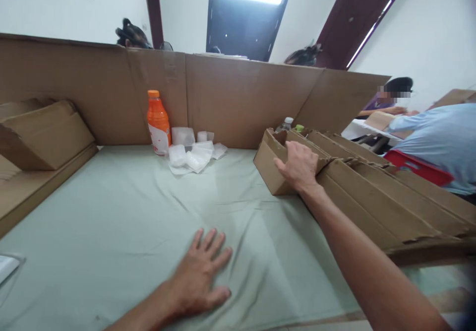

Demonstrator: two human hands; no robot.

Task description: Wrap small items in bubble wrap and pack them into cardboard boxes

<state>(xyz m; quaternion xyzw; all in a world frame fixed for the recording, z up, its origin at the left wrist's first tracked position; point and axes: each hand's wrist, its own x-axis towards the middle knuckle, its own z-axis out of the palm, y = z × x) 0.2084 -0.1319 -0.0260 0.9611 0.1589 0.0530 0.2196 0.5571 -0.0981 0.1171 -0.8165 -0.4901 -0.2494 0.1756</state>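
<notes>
While a tall cardboard screen (pixel 238 98) walls off the far side, a pale green cloth (pixel 122 212) covers the table, wrinkled near its middle. Along the right edge lies a row of flattened cardboard boxes (pixel 375 192), leaning one on another; a smaller stack of cardboard (pixel 40 132) sits at the left. The right hand (pixel 299 166) rests on the front box of the row, fingers curled over its top edge in a loose hold. The left hand (pixel 201 276) lies flat on the cloth, fingers spread, holding nothing. By the screen stands an orange bottle (pixel 158 121), with small clear plastic cups (pixel 191 155) just beside it.
</notes>
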